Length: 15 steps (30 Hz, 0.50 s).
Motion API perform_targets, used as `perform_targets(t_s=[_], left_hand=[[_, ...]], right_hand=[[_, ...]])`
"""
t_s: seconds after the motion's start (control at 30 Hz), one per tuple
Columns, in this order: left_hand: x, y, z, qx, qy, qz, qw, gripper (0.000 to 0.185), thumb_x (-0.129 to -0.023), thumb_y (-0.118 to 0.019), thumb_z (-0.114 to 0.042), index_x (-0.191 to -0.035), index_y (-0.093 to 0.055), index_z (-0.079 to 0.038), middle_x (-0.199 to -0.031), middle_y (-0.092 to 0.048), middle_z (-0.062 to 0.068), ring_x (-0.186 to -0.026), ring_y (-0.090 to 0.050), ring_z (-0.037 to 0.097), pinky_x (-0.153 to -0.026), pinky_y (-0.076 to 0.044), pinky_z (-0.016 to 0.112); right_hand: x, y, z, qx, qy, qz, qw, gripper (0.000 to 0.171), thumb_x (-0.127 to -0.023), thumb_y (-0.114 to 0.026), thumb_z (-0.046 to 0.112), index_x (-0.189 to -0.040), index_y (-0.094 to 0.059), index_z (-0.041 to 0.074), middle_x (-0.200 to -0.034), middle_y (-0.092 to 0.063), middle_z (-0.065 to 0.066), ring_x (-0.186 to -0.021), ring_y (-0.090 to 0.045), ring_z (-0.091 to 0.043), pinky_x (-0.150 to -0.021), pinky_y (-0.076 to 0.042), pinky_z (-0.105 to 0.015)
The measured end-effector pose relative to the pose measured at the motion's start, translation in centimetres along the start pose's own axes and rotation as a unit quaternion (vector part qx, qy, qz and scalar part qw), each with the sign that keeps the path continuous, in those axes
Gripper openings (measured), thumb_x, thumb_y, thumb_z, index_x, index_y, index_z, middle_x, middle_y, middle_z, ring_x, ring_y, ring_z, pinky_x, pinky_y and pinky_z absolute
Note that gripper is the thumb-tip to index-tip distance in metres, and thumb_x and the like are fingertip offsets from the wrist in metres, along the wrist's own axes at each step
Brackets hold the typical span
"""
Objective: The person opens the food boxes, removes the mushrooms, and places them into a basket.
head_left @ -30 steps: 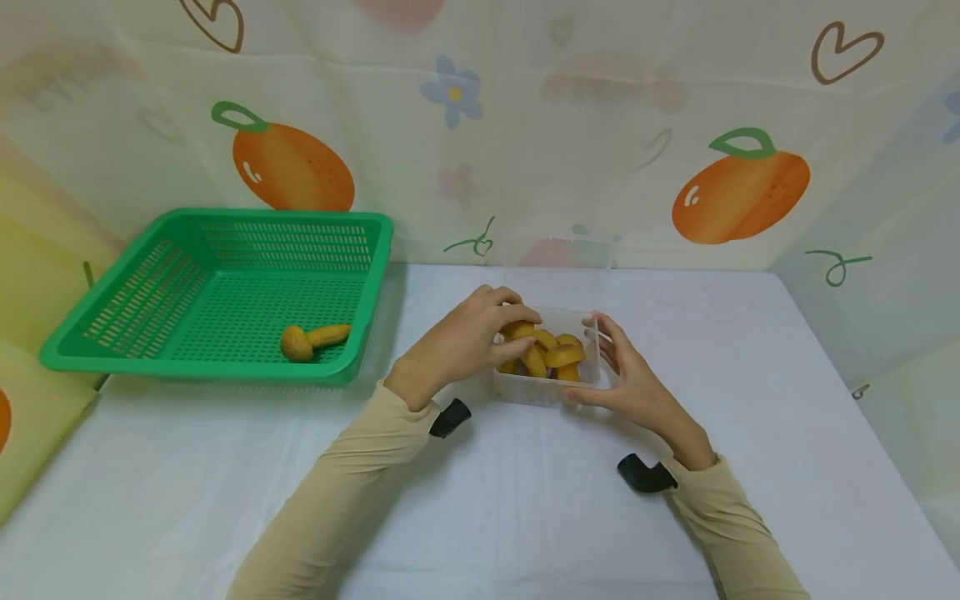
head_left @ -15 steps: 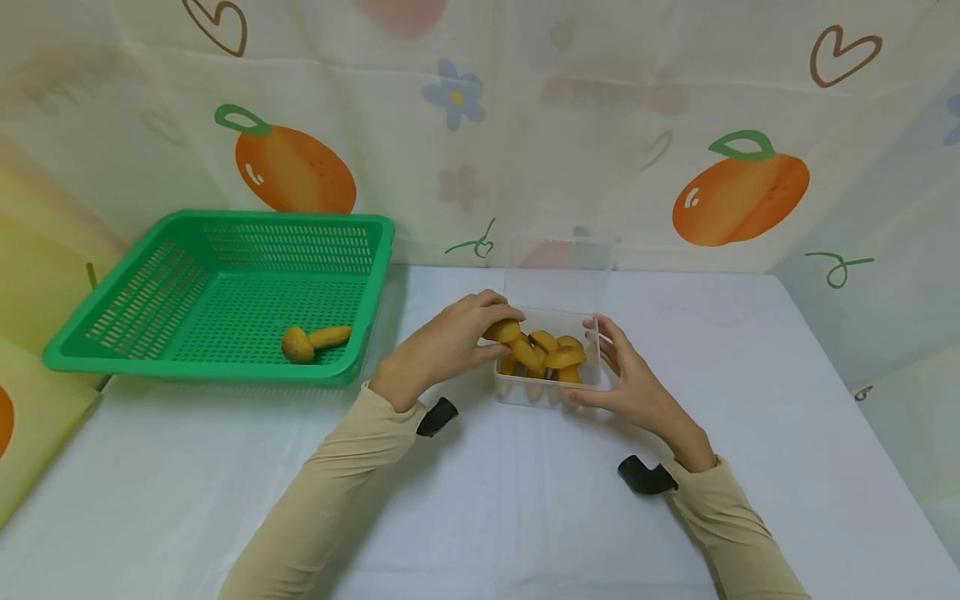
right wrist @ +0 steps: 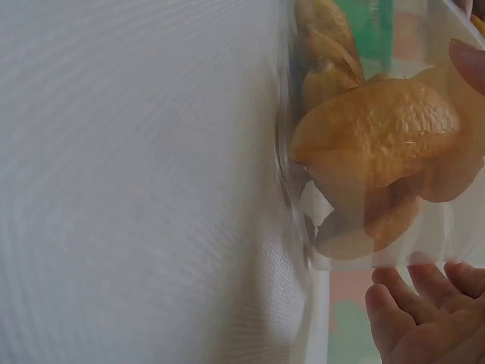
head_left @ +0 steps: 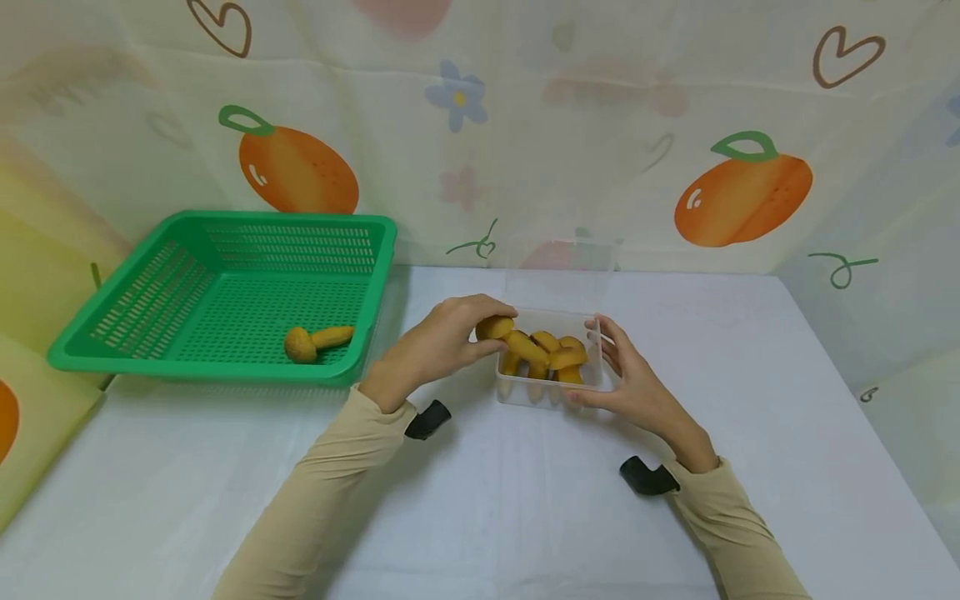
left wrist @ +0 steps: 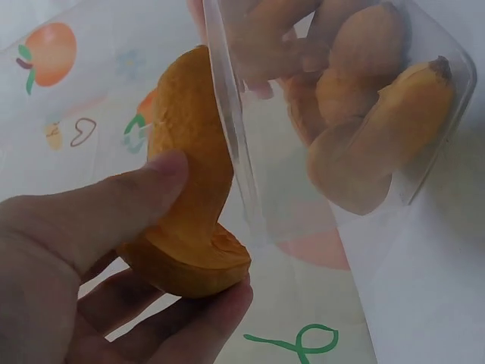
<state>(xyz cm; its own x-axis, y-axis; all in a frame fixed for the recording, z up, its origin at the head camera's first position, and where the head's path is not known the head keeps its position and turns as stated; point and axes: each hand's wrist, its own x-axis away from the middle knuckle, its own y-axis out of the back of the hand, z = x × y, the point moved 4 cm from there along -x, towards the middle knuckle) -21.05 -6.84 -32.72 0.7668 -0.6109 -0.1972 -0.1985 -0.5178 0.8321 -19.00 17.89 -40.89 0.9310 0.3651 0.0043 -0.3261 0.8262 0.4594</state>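
Observation:
A clear plastic box (head_left: 536, 393) holds several yellow-brown mushrooms (head_left: 567, 358). My left hand (head_left: 442, 337) pinches one mushroom (left wrist: 193, 144) between thumb and fingers at the box's left rim. In the left wrist view this mushroom is outside the box wall, its cap toward the fingers. My right hand (head_left: 637, 383) grips the box at its right side, thumb at the front and fingers at the back right. Through the wall in the right wrist view, mushrooms (right wrist: 379, 136) lie piled inside the box.
A green plastic basket (head_left: 217, 368) stands at the left, with a mushroom (head_left: 302, 344) and a stem-like yellow piece (head_left: 332, 337) in its front right corner. The box's clear lid (head_left: 558, 267) stands raised behind it. A printed cloth (head_left: 585, 150) hangs at the back.
My left hand has drawn a mushroom up and left from the pile to the box's left rim. The right hand keeps its hold on the box.

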Motion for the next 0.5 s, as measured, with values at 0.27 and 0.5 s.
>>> perform_targets(t_s=[0.27,0.5], left_hand=[[1.0,0.8,0.2,0.004,0.0,-0.038,0.9993,0.034,-0.09,-0.074,-0.014,-0.122,-0.067,-0.005,-0.111,-0.07,0.007,-0.088,-0.06,0.016,-0.076,-0.055,0.028],[2.2,1.9,0.7,0.003,0.029,-0.08,0.9964,0.031,-0.089,-0.075,-0.014,-0.118,-0.068,-0.003,-0.107,-0.069,0.009,-0.087,-0.06,0.018,-0.076,-0.055,0.03]], right_hand=[[0.0,0.0,0.1,-0.001,0.001,0.001,1.0,0.11,-0.081,-0.083,0.021,-0.159,-0.007,0.01,-0.164,-0.018,-0.015,-0.151,-0.02,-0.041,-0.122,-0.02,-0.058],[0.0,-0.1,0.0,0.001,0.003,0.0,1.0,0.11,-0.08,-0.084,0.02,-0.159,-0.007,0.011,-0.164,-0.018,-0.015,-0.151,-0.02,-0.041,-0.122,-0.019,-0.057]])
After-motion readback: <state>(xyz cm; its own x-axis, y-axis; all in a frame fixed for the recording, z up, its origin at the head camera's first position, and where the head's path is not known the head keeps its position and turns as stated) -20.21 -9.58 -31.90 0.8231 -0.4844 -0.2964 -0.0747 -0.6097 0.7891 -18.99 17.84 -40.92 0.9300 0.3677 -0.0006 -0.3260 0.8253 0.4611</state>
